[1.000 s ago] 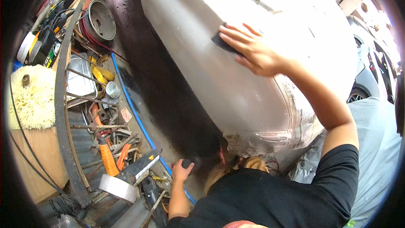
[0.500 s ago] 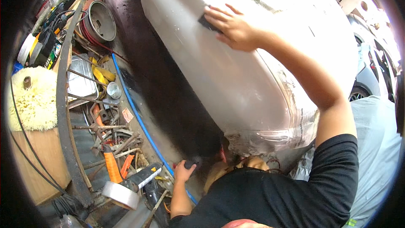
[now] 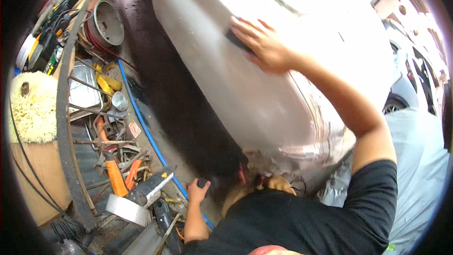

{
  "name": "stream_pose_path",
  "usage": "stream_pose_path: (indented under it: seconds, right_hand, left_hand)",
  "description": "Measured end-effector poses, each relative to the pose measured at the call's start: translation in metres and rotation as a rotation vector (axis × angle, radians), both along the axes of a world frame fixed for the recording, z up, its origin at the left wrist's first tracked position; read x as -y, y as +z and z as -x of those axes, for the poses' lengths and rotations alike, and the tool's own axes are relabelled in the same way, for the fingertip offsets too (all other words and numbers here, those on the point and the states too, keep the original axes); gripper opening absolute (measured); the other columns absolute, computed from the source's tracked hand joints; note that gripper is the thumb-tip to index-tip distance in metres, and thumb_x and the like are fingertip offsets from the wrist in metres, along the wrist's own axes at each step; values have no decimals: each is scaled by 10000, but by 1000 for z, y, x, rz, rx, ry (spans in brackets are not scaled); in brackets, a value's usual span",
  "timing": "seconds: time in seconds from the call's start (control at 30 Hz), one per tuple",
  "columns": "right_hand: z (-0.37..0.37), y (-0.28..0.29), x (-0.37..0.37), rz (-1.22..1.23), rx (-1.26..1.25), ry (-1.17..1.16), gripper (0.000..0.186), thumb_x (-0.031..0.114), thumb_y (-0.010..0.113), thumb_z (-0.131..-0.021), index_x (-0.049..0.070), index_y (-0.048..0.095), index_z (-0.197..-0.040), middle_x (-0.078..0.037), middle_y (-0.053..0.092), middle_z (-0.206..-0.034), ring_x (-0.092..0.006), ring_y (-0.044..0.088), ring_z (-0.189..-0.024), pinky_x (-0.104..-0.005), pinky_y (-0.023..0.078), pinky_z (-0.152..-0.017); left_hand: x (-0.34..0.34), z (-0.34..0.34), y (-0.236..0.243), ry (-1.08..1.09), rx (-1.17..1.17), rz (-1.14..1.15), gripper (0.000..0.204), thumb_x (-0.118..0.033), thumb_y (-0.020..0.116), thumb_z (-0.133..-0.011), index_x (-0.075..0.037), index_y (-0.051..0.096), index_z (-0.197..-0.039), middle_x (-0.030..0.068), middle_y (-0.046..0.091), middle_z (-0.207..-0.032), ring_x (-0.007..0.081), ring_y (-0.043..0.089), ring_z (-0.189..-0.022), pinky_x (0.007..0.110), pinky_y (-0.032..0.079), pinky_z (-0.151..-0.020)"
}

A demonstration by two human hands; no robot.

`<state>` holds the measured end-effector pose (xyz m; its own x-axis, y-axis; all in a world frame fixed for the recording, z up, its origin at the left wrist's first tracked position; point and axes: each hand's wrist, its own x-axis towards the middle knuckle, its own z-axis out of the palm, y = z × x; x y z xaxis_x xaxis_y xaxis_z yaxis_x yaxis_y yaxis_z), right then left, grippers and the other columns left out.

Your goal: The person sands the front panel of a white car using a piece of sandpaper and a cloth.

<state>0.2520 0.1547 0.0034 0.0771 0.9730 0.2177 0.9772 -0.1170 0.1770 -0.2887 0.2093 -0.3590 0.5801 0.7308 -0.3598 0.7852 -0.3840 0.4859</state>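
Observation:
My right hand is laid over a dark flat block, like a sanding block, and holds it against a large pale grey car body panel. Fingers rest across the block's top, and its underside is hidden. Lower down, beside a blue hose, my left hand is closed round a small black object whose kind I cannot make out. Printed masking covering runs along the panel's near right edge.
To the left, a metal rack frame borders a wheel rim, orange-handled tools, a tape roll and a fluffy pad. A grey sheet drapes at right, with another car beyond.
My right hand and the block have slid a little nearer and to the right along the panel. My left hand stays low with the black object. The whole view has shifted slightly.

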Motion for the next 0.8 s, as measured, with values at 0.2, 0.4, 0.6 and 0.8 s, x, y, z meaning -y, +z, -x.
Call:
stream_pose_path:
  seconds: [0.2,0.4,0.6,0.8]
  right_hand:
    - [-2,-7,5,37,-97,33,679,324,509,-1045,-35,325,-1591,-197,203,-1711,-329,136,-1604,-522,128,-1305]
    - [-40,7,-14,-59,-34,-16,675,377,438,-1077,-5,291,-1615,-179,244,-1704,-301,136,-1606,-528,66,-1311]
    - [42,6,47,275,-66,-27,655,252,522,-1025,27,332,-1610,-133,249,-1713,-255,113,-1614,-529,38,-1313]
    - [15,7,23,62,95,-56,697,315,513,-1010,-41,339,-1584,-163,292,-1690,-267,169,-1602,-499,66,-1317]
  left_hand:
    - [-5,-5,24,23,-91,103,728,-567,818,-790,27,693,-1194,277,729,-1131,432,688,-1102,476,528,-963]
    - [-5,-23,-2,-65,-32,194,700,-585,810,-791,4,699,-1153,276,736,-1090,446,694,-1062,498,534,-938]
    - [3,-7,12,-5,-7,84,646,-563,813,-798,-8,702,-1111,255,742,-1057,436,701,-1030,495,541,-912]
    - [5,-19,4,-35,-17,157,647,-562,807,-800,-10,705,-1122,246,743,-1067,423,704,-1037,477,544,-919]
